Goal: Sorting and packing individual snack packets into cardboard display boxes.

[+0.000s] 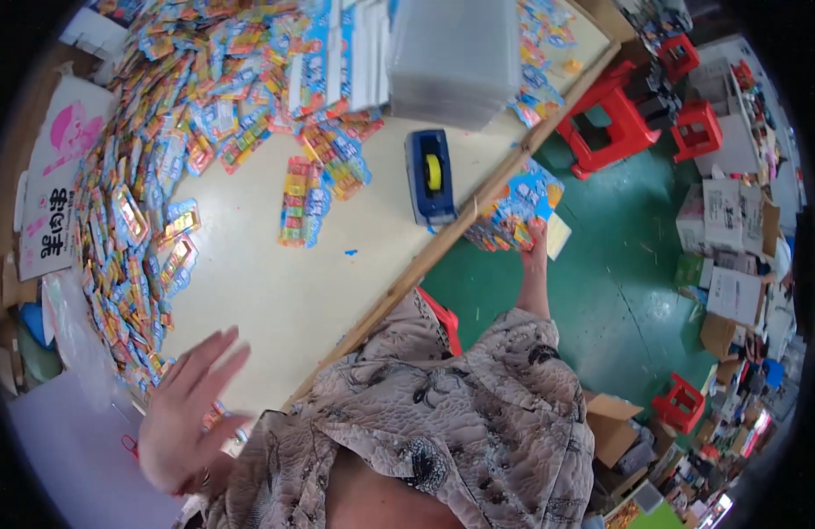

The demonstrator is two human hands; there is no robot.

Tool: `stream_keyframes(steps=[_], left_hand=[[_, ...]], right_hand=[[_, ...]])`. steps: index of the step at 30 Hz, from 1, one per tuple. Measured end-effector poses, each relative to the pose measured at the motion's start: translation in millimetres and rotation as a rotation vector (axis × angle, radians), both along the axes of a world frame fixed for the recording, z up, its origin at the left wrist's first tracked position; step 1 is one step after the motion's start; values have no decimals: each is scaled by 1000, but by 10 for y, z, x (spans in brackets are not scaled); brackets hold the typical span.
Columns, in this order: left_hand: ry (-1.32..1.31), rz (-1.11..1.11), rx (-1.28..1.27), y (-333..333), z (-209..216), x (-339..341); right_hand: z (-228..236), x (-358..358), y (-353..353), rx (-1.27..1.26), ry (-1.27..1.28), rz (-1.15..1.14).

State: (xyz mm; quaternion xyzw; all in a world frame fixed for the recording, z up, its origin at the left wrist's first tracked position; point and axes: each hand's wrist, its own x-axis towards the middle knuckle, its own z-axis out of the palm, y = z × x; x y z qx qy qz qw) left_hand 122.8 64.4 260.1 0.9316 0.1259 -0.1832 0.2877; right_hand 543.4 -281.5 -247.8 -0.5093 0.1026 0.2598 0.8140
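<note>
Green floor (619,273), blue picture box (531,192) above it.
The right hand (536,236) pinches the box's near edge, just right of the pale table (275,291); the left hand (185,419), fingers spread, is well apart, down left, near shiny packs (180,263).

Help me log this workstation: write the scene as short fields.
Left hand: open, blurred, near loose packets
Right hand: grips a blue printed box past the table edge, over the floor
Table: colourful packets heaped left and far; blue tape dispenser; clear plastic stack
Floor: green, with red stools
</note>
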Motion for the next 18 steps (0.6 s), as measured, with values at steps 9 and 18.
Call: stream_keyframes(steps=[9, 18], left_hand=[[47, 343, -292, 88, -978, -143], [56, 233, -260, 103, -1695, -44]], right_hand=[[-305, -23, -82, -411, -8, 93], [1746, 533, 882, -718, -894, -383]])
